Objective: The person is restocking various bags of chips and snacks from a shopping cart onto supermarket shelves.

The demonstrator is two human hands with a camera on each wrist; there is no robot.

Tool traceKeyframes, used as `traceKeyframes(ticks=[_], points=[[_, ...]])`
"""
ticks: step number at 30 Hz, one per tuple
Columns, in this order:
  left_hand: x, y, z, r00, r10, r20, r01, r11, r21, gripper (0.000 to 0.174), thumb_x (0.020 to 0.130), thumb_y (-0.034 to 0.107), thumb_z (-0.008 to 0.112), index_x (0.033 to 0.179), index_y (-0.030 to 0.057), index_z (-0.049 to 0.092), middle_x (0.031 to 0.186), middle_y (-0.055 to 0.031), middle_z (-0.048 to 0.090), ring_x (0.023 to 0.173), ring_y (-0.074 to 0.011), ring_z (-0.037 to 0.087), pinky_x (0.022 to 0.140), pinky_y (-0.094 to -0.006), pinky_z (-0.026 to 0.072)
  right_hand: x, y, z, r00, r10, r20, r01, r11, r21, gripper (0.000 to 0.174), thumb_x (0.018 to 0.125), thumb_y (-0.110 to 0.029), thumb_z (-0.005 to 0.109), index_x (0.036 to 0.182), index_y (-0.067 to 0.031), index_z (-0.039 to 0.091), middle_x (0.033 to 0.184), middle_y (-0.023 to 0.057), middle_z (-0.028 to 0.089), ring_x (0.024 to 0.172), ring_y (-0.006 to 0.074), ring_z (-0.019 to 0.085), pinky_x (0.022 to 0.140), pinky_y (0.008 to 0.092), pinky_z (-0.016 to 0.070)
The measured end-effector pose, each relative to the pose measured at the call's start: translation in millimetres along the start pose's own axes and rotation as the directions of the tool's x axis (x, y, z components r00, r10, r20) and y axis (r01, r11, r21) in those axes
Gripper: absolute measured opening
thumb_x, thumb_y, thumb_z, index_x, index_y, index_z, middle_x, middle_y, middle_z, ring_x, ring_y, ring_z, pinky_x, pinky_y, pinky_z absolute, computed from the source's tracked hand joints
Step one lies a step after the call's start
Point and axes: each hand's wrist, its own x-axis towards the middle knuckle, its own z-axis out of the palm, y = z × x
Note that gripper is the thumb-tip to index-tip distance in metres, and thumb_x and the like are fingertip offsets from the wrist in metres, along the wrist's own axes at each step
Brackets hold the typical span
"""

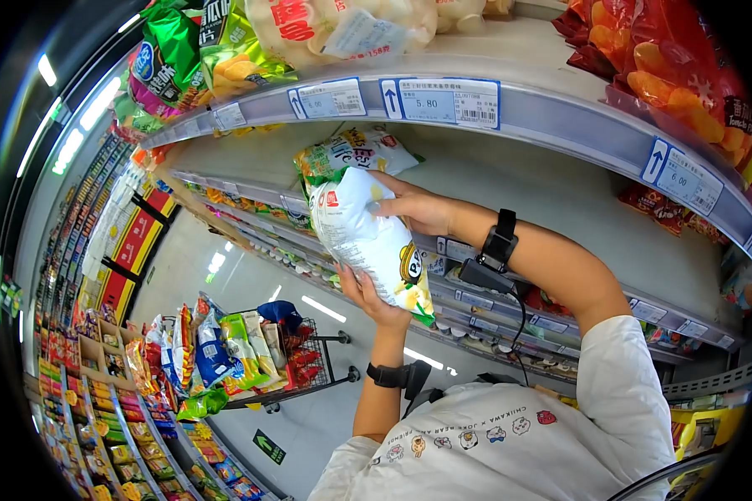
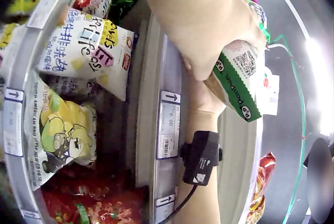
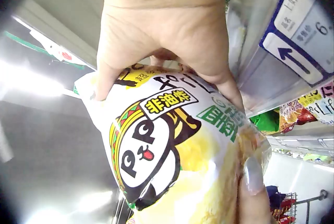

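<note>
A white snack bag with a cartoon face in a striped hat is held in both hands before the shelf. My right hand grips its upper side, thumb across the white face. Below, my left hand holds the lower left edge. In the right wrist view the right hand spans the top of the bag, and the left thumb presses near its bottom. The left wrist view shows the bag's green end strip by the left hand.
Another white and green bag lies on the shelf just behind. Price labels line the shelf edge above, under more snack bags. A shopping cart full of bags stands in the aisle at lower left, near further shelves.
</note>
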Motion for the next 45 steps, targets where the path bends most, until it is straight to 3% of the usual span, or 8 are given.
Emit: traceKeyframes(ticks=[20,21,28,30,34,37,40,45], points=[[0.8,4.9,-28.4,0.966,0.007,0.260,-0.012,1.000,0.017,0.091,0.069,0.019,0.073,0.139,0.0030,0.017,0.141,-0.0306,0.014,0.130,-0.0461,0.020,0.105,-0.0520,0.0203,-0.3,0.1,0.4,1.000,0.015,-0.003,-0.015,0.999,-0.036,0.070,0.083,-0.022,0.064,0.140,-0.0107,0.027,0.127,0.0070,0.049,0.112,0.0162,0.051,0.092,0.0298,0.0429],[5.0,5.6,-31.0,0.980,0.002,0.200,0.004,0.999,-0.034,0.079,0.063,0.016,0.064,0.134,0.0047,0.032,0.139,-0.0272,0.025,0.127,-0.0463,0.026,0.103,-0.0561,0.0229,0.3,0.9,-0.5,1.000,0.021,-0.007,-0.021,1.000,-0.017,0.069,0.083,-0.022,0.064,0.141,-0.0107,0.027,0.127,0.0070,0.049,0.113,0.0163,0.051,0.093,0.0300,0.0428],[86.6,14.9,-112.4,0.934,0.030,0.355,0.025,0.988,-0.149,0.051,0.065,0.013,0.052,0.114,0.0012,0.054,0.123,-0.0229,0.052,0.125,-0.0404,0.039,0.105,-0.0496,0.0249,0.4,-1.3,4.7,0.999,0.032,0.014,-0.033,0.998,0.050,0.071,0.084,-0.024,0.062,0.141,-0.0107,0.022,0.130,0.0084,0.048,0.117,0.0191,0.049,0.098,0.0341,0.0402],[113.5,29.4,-137.3,0.974,-0.055,0.220,0.152,0.880,-0.451,0.043,0.071,0.019,0.053,0.111,0.0052,0.055,0.119,-0.0211,0.056,0.124,-0.0394,0.041,0.106,-0.0509,0.0229,4.0,1.5,0.0,0.998,0.056,0.015,-0.056,0.998,0.022,0.072,0.084,-0.024,0.062,0.142,-0.0106,0.021,0.131,0.0089,0.047,0.117,0.0198,0.049,0.099,0.0348,0.0398],[160.7,108.5,-187.9,0.989,-0.021,0.149,0.149,0.238,-0.960,0.042,0.084,0.042,0.053,0.113,0.0123,0.050,0.121,-0.0133,0.056,0.127,-0.0308,0.039,0.108,-0.0542,0.0135,2.3,-3.2,2.8,0.993,0.120,-0.019,-0.120,0.993,0.014,0.073,0.084,-0.024,0.062,0.142,-0.0110,0.020,0.133,0.0105,0.045,0.119,0.0217,0.048,0.100,0.0362,0.0390],[165.0,154.0,-202.9,0.977,0.059,0.205,0.208,-0.052,-0.977,0.050,0.081,0.047,0.061,0.120,0.0205,0.045,0.121,-0.0091,0.056,0.127,-0.0265,0.037,0.106,-0.0580,0.0121,3.5,1.9,-4.3,0.991,0.130,-0.018,-0.130,0.991,0.020,0.070,0.085,-0.027,0.061,0.141,-0.0104,0.022,0.130,0.0107,0.048,0.116,0.0222,0.050,0.099,0.0366,0.0401],[137.7,231.5,-205.2,0.959,-0.235,0.161,0.075,-0.336,-0.939,0.068,0.080,0.050,0.058,0.136,0.0199,0.033,0.123,-0.0185,0.051,0.125,-0.0317,0.040,0.104,-0.0580,0.0187,3.7,4.0,-6.2,0.988,0.151,-0.027,-0.151,0.988,-0.006,0.067,0.086,-0.029,0.061,0.139,-0.0103,0.025,0.129,0.0102,0.049,0.115,0.0219,0.051,0.098,0.0366,0.0412],[154.2,222.5,-189.2,0.956,0.020,0.292,0.265,-0.480,-0.836,0.056,0.087,0.040,0.047,0.134,0.0127,0.034,0.125,-0.0258,0.047,0.123,-0.0388,0.040,0.102,-0.0583,0.0204,4.8,3.3,-3.6,0.992,0.125,-0.029,-0.125,0.992,-0.009,0.062,0.086,-0.030,0.061,0.136,-0.0085,0.031,0.126,0.0106,0.052,0.113,0.0221,0.053,0.096,0.0368,0.0425]])
